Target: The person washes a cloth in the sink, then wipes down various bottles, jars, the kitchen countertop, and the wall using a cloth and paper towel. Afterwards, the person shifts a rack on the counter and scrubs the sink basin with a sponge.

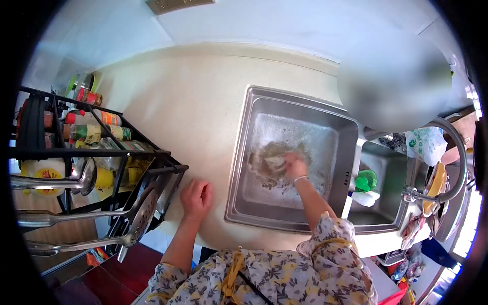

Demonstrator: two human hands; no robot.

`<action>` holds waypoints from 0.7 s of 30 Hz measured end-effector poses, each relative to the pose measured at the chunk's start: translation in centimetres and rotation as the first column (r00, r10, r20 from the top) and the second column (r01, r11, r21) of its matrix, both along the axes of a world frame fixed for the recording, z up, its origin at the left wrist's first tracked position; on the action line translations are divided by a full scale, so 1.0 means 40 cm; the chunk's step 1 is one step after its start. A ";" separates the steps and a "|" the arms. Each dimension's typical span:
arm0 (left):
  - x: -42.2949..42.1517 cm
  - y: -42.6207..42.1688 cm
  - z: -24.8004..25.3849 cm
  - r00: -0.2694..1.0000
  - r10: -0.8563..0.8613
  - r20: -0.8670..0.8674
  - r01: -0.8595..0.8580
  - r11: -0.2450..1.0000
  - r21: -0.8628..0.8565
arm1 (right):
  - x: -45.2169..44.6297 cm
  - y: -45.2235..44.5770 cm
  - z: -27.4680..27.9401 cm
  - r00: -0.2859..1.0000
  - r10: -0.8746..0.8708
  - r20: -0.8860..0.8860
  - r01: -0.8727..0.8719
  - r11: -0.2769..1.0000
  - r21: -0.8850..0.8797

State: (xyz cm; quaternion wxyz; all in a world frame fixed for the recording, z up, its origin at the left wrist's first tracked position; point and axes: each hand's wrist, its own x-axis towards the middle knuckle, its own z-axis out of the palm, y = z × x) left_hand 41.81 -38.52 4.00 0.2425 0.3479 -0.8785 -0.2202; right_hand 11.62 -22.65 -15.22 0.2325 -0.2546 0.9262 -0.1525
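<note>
My right hand (295, 166) is down in the large basin of the steel sink (292, 211), fingers closed on a pale, cloth-like thing (275, 161) that is smeared by motion. Around it lies murky, brownish water (267, 175) with foam and bubbles spread over the basin floor. A bracelet circles the right wrist. To the left of the sink, my left hand (196, 199) rests as a loose fist on the cream countertop (203, 112), with nothing seen in it.
The small basin holds a green bottle (366, 180) and a white one (365, 197). A curved faucet hose (460, 168) arches at the right. On the left, a black rack (91, 152) carries bottles, with a slotted spatula (140, 216) and ladle (86, 178) in front.
</note>
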 end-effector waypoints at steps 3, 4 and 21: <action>-0.013 -0.002 0.004 0.999 0.024 -0.021 -0.024 1.000 0.011 | -0.004 -0.035 0.010 0.945 -0.294 0.140 0.293 0.956 0.033; -0.013 0.000 0.007 1.000 0.025 -0.016 -0.024 1.000 0.020 | 0.039 -0.041 -0.010 0.966 -0.044 -0.256 0.013 0.992 -0.125; -0.010 -0.001 0.000 0.999 0.046 -0.024 -0.046 0.999 -0.002 | -0.043 -0.088 0.350 -0.085 0.619 0.781 0.899 0.385 -0.207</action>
